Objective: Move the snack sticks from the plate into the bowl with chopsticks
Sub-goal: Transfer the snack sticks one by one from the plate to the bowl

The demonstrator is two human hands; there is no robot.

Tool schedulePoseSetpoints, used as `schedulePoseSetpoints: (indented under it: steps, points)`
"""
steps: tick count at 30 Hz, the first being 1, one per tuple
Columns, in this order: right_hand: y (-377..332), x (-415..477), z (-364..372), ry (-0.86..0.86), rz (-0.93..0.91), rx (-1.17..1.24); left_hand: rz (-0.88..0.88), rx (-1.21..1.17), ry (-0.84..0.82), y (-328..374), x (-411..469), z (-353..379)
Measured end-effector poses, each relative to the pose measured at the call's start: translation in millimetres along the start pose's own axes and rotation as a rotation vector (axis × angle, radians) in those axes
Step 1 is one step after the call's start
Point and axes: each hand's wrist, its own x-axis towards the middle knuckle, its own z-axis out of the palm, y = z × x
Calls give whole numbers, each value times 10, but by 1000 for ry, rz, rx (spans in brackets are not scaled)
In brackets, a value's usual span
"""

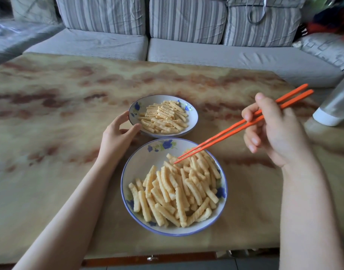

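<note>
Surface: a glossy table (50,117), tan marbled with rust-brown streaks. A grey striped fabric sofa (108,41) runs along its far edge. A silvery canister (335,106) with a white base stands at the right edge. The left half of the table is bare.

Two round white glazed dishes with blue flowers sit just apart at centre. Both hold pale ridged snack sticks (177,191); the near dish (140,158) has the larger heap.

My left hand (116,133) curls thumb and fingers round the far dish (192,112) at its left rim. My right hand (272,129) pinches the orange chopsticks (235,127). Their tips are nearly together over the near heap; I cannot tell whether they grip a stick.
</note>
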Motion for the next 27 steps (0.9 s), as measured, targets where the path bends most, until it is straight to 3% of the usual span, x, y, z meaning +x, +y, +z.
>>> schedulePoseSetpoints:
  steps: [7, 12, 17, 27]
  points:
    - [35, 28, 218, 68, -6, 52, -1, -4, 1, 2, -2, 0]
    - [19, 49, 295, 237, -63, 202, 7, -18, 14, -1, -8, 8]
    - [129, 90, 417, 353, -84, 133, 0, -21, 12, -16, 1, 6]
    - [388, 163, 650, 263, -63, 60, -7, -1, 10, -20, 14, 4]
